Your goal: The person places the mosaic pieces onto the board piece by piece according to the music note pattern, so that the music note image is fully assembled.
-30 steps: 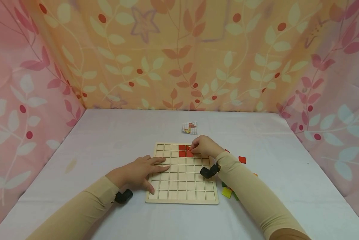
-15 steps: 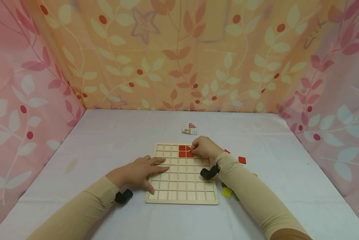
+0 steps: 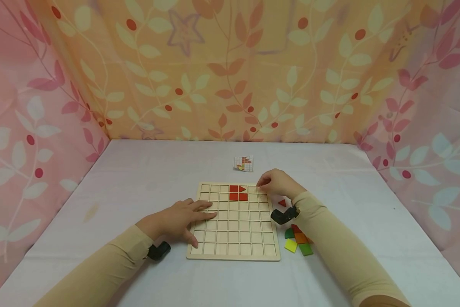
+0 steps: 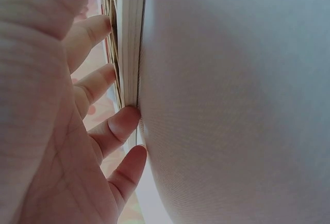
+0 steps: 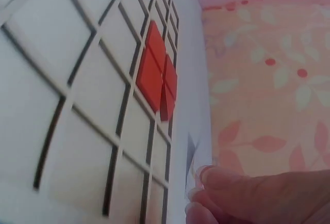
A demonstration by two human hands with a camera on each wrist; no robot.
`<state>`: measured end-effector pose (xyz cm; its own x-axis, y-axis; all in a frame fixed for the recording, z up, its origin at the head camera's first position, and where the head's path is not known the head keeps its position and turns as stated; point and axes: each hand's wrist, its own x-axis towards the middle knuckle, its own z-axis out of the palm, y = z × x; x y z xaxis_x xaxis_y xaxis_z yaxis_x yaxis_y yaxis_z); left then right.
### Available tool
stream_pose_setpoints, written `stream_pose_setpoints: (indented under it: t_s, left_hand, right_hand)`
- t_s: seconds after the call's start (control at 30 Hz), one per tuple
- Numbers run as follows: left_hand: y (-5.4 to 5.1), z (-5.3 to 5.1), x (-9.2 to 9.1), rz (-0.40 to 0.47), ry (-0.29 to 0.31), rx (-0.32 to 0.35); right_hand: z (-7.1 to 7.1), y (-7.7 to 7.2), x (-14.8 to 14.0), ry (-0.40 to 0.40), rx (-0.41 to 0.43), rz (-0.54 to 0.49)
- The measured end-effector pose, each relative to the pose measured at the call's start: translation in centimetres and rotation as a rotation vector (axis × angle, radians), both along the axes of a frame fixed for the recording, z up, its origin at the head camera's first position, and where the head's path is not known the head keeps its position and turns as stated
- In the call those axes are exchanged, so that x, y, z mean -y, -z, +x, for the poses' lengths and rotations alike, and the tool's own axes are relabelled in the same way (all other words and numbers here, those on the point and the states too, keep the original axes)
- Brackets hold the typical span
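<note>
A wooden grid board lies flat. Near its far edge are three red squares and a red triangle pointing right, each in its own cell; they also show as red tiles in the right wrist view. My left hand rests spread over the board's left side, thumb near its lower left corner. At the far right corner of the board hovers my right hand, fingers loosely bent; the right wrist view has its thumb and fingertips close together, with nothing visible between them.
Right of the board, a loose red triangle lies below my right hand. Nearer are a yellow square, a green square, an orange tile and others, partly under my sleeve. Beyond the board is a small pattern card.
My right hand has left the red triangle at the board's far edge and moved right. The loose triangle beside the board and more coloured tiles are uncovered. My left hand stays put.
</note>
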<state>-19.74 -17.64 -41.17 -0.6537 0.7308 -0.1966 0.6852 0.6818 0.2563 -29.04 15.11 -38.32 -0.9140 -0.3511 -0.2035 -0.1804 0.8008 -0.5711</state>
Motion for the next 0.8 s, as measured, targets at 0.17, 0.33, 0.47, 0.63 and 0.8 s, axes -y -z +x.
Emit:
stream_pose_setpoints:
  t_s: [0.17,0.33,0.47,0.63,0.8]
  left_hand:
    - [0.0,0.0,0.0,-0.003,-0.005,0.003]
    - [0.0,0.0,0.0,0.000,0.001,-0.006]
    - [0.0,0.0,0.0,0.010,0.003,-0.001]
    - [-0.1,0.0,0.0,0.008,0.001,-0.002]
    - [0.0,0.0,0.0,0.009,0.001,-0.003]
  right_hand:
    - [0.1,-0.3,-1.6,0.072,0.024,-0.016]
    - [0.1,-0.3,-3.2,0.113,0.061,-0.013]
    - [0.1,0.1,-4.3,0.085,0.083,-0.026]
    - [0.6,0.5,-5.4,0.075,0.134,-0.001]
    - [0.9,0.7,-6.1,0.027,0.159,0.044]
